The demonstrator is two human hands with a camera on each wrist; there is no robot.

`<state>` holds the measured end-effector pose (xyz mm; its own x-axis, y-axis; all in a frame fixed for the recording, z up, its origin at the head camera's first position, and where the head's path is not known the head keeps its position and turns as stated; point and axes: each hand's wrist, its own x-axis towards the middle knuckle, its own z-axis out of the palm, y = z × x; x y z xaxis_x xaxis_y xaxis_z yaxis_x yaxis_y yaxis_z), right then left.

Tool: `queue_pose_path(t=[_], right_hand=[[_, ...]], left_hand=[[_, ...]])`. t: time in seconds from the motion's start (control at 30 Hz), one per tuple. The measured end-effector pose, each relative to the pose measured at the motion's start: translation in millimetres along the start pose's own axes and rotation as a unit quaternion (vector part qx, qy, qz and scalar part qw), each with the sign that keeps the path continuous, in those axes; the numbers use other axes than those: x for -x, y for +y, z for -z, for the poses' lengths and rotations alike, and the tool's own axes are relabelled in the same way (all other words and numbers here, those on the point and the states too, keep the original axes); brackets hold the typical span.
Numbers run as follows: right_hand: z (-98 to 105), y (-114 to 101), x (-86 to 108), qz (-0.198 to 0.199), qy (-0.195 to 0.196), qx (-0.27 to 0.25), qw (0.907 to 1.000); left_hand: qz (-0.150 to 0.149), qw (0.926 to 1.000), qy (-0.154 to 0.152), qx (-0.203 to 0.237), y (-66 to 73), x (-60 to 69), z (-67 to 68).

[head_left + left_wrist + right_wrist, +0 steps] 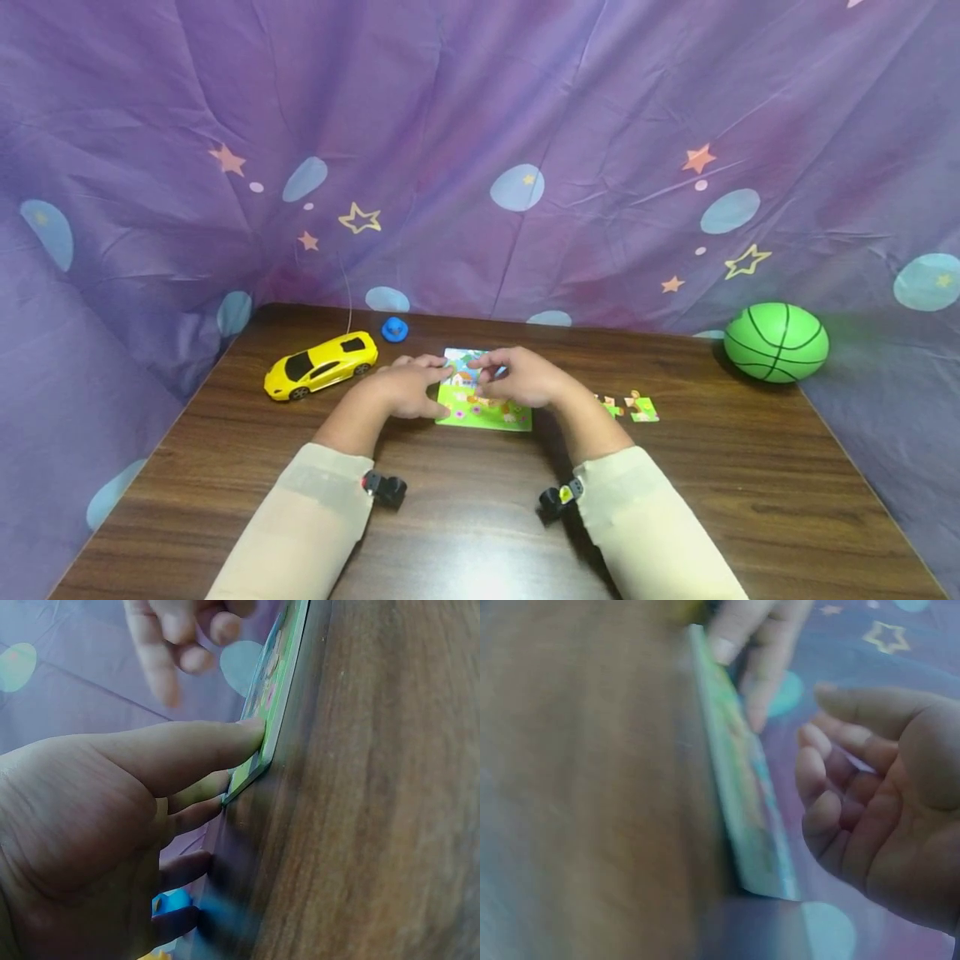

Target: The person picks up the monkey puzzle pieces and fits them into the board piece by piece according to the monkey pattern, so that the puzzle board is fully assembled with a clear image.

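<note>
A colourful jigsaw puzzle board, green below and blue above, lies on the table between both hands. My left hand rests at its left edge. In the left wrist view the left thumb presses on the board's corner, the other fingers extended beside it. Over the board's upper right hovers my right hand, its fingers loosely bent. The right wrist view shows that hand apart from the board, with nothing visible between thumb and fingers. Part of the picture is hidden by the hands.
Loose puzzle pieces lie right of the right forearm, partly covered by it. A yellow toy car and a small blue rubber duck stand at the left. At the far right sits a green ball. A purple curtain hangs behind the table.
</note>
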<state>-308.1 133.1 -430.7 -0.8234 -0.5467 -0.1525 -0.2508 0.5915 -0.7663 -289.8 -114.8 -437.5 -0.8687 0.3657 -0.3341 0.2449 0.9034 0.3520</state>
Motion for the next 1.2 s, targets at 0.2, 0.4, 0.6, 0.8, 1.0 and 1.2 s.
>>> queue_pose_path(t=[0.2, 0.4, 0.6, 0.8, 1.0, 1.2], right_hand=[[22.8, 5.5, 20.1, 0.028, 0.029, 0.020, 0.9990], [44.5, 26.4, 49.2, 0.021, 0.050, 0.036, 0.9979], [69.2, 50.5, 77.6, -0.025, 0.061, 0.018, 0.9977], [85.0, 71.9, 95.2, -0.048, 0.069, 0.002, 0.9964], [88.0, 86.7, 97.7, -0.063, 0.089, -0.003, 0.9941], [91.0, 103.4, 97.8, -0.065, 0.085, 0.045, 0.9932]], left_hand=[[0.001, 1.0000, 0.001, 0.000, 0.8, 1.0, 0.4], [0.001, 1.0000, 0.003, 0.003, -0.8, -1.5, -1.5], [0.008, 0.9999, -0.005, 0.005, 0.2, -1.4, -0.9], [0.008, 0.9999, -0.006, 0.005, 1.5, 1.5, 1.2], [0.003, 1.0000, -0.005, 0.004, -0.4, 1.1, -0.3], [-0.003, 1.0000, -0.001, 0.001, -0.5, 0.7, -1.1]])
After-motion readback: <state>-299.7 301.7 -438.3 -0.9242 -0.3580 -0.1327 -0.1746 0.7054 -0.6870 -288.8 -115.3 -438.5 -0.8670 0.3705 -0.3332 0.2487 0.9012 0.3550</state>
